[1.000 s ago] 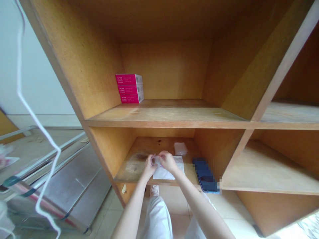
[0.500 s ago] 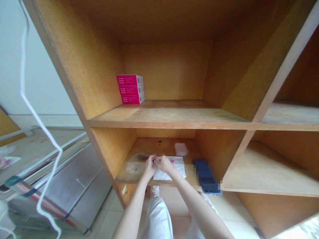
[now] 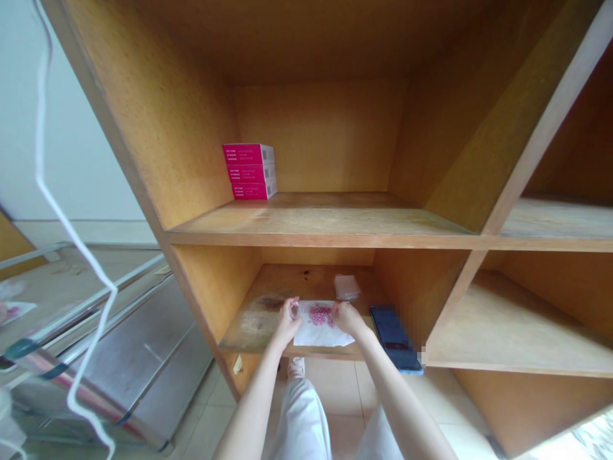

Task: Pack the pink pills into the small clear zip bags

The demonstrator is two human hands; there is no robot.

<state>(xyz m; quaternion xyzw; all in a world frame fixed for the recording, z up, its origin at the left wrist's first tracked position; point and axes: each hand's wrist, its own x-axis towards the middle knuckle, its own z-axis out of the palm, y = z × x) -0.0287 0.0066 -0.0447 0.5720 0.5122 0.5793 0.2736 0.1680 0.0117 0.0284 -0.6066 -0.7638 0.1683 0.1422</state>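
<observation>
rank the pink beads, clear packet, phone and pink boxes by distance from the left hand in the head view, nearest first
From the left hand:
1. pink beads, just right of it on the white sheet
2. clear packet, behind and to the right
3. phone, farther right
4. pink boxes, on the upper shelf, back left

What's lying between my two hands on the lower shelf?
Small pink pieces on a white sheet lie between the left hand and right hand, in the head view.
</observation>
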